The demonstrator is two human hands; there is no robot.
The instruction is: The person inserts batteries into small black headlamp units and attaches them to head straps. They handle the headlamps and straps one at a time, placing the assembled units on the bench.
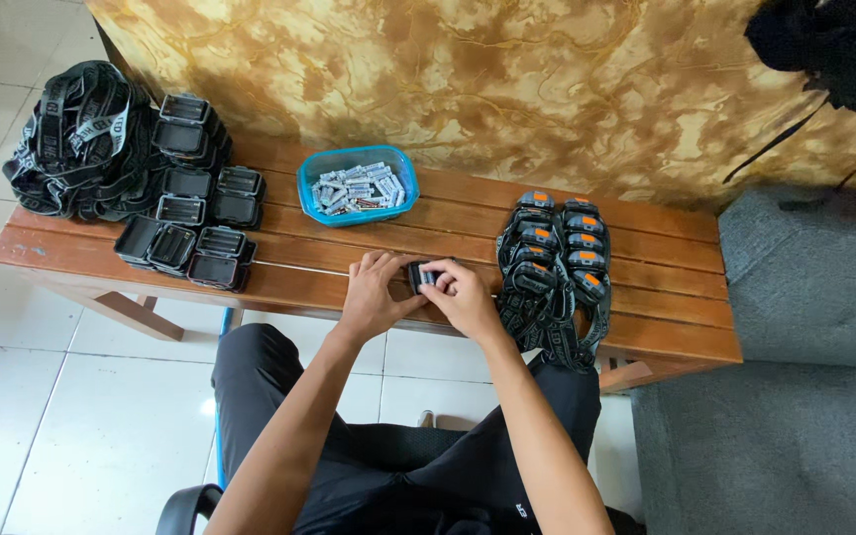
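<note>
My left hand point(374, 294) and my right hand point(461, 294) meet over the front of a slatted wooden bench point(646, 297). Between them they hold a small black lamp housing point(420, 276), with small grey batteries showing in its open side. The fingers of both hands wrap around it, so most of the housing is hidden. Just behind my hands stands a blue plastic tub point(358, 185) filled with several small grey batteries.
Several black housings point(190, 213) are stacked at the bench's left, beside a heap of black headbands point(76, 139). At the right lie several finished headlamps with orange buttons point(554, 253), straps hanging over the edge. A grey cushion point(804, 376) sits to the right; white floor tiles below.
</note>
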